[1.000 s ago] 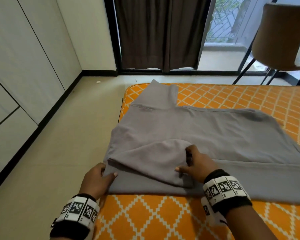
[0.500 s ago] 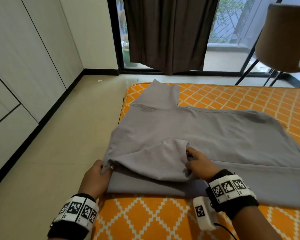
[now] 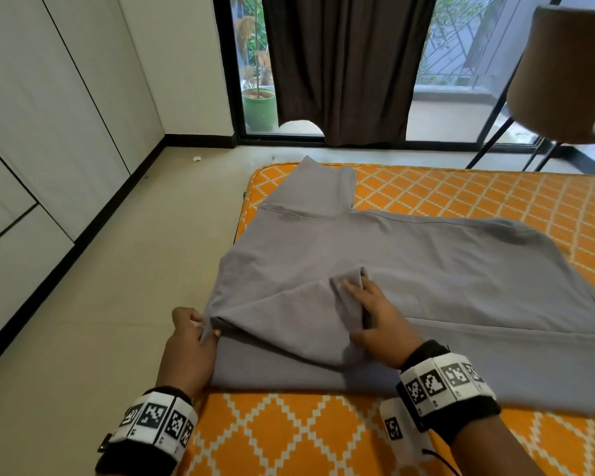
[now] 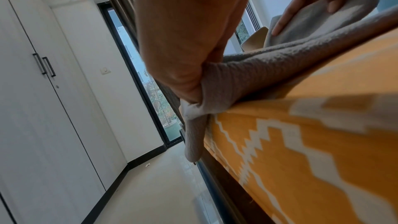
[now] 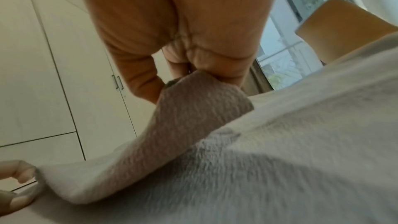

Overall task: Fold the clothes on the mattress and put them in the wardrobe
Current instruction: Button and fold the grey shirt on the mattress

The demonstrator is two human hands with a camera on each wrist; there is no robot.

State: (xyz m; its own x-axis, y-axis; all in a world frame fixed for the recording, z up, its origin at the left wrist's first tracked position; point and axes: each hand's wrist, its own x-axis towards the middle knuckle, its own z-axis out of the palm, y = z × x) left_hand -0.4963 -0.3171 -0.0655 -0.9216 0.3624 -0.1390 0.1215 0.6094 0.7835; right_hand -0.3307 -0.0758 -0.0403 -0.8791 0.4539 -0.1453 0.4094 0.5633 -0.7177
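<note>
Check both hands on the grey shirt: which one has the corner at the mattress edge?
The left hand pinches the grey shirt's corner at the mattress edge. The right hand grips the folded-over sleeve further in, over the shirt's body.

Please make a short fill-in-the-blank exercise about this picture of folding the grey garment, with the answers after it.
1. The grey garment lies on a mattress whose cover is white and ____.
2. The left hand pinches the garment at the mattress's ____ edge.
3. The right hand holds the folded-over ____ of the garment.
4. Behind the mattress hangs a dark ____.

Answers: orange; left; sleeve; curtain
</note>
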